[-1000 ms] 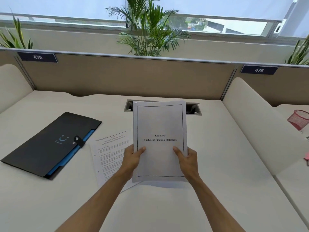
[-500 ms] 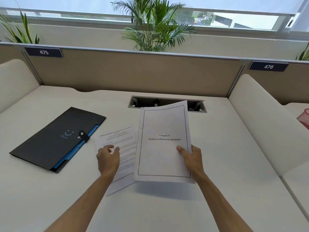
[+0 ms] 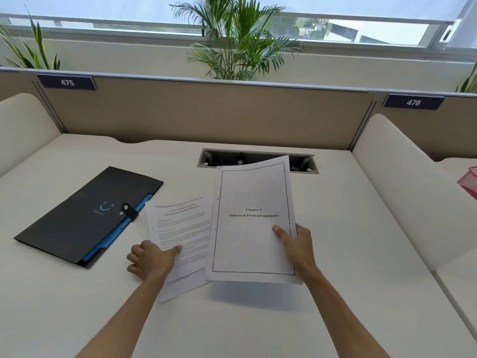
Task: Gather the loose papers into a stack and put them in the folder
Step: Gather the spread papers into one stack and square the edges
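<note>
My right hand (image 3: 296, 248) grips the right edge of a paper stack (image 3: 253, 223) whose top page reads "Chapter 5, Analysis of Financial statements"; the stack is held tilted above the desk. To its left a printed text sheet (image 3: 180, 228) lies on the desk, partly under the stack. My left hand (image 3: 151, 259) pinches that sheet's left edge, thumb on top. A black folder (image 3: 85, 215) with a blue inner edge and a snap strap lies shut at the left of the desk.
The white desk (image 3: 348, 254) has a cable slot (image 3: 258, 161) at the back, just beyond the stack. Beige partitions with labels 475 and 476 wall the back, and padded dividers rise at both sides. A pink mesh bin (image 3: 469, 180) is on the neighbouring desk.
My left hand let go of the stack, moved left and down, and took hold of the printed sheet on the desk. My right hand alone now holds the stack, tilted slightly.
</note>
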